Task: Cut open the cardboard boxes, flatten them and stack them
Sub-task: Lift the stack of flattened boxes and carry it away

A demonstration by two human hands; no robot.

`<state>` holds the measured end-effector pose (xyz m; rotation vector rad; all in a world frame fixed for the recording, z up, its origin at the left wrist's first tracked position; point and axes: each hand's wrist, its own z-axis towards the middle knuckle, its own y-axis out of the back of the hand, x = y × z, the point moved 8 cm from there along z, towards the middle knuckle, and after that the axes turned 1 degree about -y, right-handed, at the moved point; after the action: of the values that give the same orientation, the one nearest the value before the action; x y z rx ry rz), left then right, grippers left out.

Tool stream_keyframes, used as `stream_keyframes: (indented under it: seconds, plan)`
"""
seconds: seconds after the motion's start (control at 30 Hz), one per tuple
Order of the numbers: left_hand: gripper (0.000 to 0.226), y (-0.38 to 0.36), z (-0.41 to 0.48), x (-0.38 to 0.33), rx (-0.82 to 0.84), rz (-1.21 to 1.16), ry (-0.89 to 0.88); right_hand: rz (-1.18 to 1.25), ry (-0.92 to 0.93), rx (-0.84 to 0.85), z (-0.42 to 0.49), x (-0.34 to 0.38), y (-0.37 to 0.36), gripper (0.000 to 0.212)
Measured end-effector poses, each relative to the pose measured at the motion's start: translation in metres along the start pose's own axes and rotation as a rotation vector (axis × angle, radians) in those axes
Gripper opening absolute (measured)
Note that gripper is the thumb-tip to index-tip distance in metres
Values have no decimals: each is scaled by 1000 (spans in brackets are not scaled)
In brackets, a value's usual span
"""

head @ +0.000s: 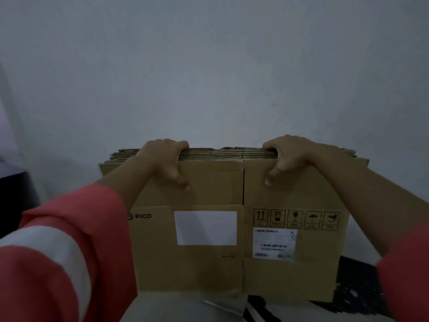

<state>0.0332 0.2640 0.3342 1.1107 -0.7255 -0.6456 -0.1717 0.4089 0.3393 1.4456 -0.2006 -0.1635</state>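
A stack of several flattened cardboard boxes (232, 270) stands on edge in front of me, its front sheet facing me. That sheet bears a PICO logo, a white label, handling symbols and a barcode sticker. My left hand (164, 159) grips the stack's top edge left of the middle, fingers curled over the back and thumb on the front. My right hand (287, 154) grips the same top edge right of the middle in the same way.
A plain grey wall (209, 66) rises right behind the stack. A dark piece of furniture (14, 196) stands at the far left. Dark patterned material (357, 291) lies at the lower right, and a black-and-white item (257, 307) lies below the stack.
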Motion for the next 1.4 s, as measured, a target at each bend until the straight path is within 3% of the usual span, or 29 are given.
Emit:
stream_keyframes:
  seconds: [0.4,0.73,1.4]
  plan:
    - [90,-71,0,167,34,-20,-157,-9,-146,29,80,153,-53,51]
    - [92,-156,24,256,124,-67,-217,1,-240,109,156,211,-114,63]
    - [85,-385,74,294,236,-33,-429,-78,-372,229,243,226,-325,62]
